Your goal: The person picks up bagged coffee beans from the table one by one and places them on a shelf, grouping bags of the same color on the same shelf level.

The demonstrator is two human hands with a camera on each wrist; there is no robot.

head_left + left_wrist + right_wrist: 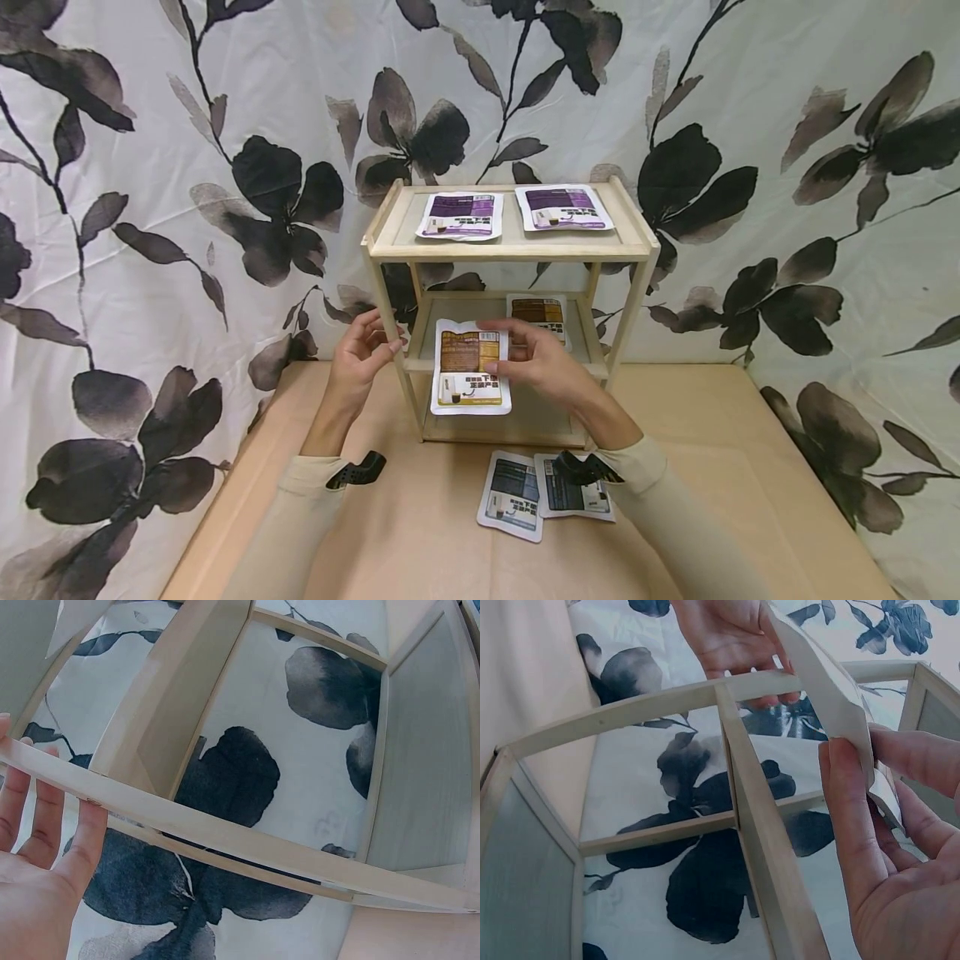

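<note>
In the head view my right hand [551, 367] pinches a white packet [468, 392] with brown and yellow print, thumb on its printed face. The packet is held upright in front of the middle level of a small wooden shelf [517, 250]. Seen edge-on in the right wrist view, the packet [832, 690] sits between the thumb and fingers of the right hand [900, 855]. My left hand [360, 358] holds the shelf's left front post [411, 396]; in the left wrist view its fingers [45, 817] pass behind that post.
Two purple packets [461, 217] lie side by side on the top level. Another brown packet [540, 312] lies on the middle level, at the right. Two grey-blue packets [512, 496] overlap on the table [405, 533] before the shelf. A flower-patterned cloth [225, 100] hangs behind.
</note>
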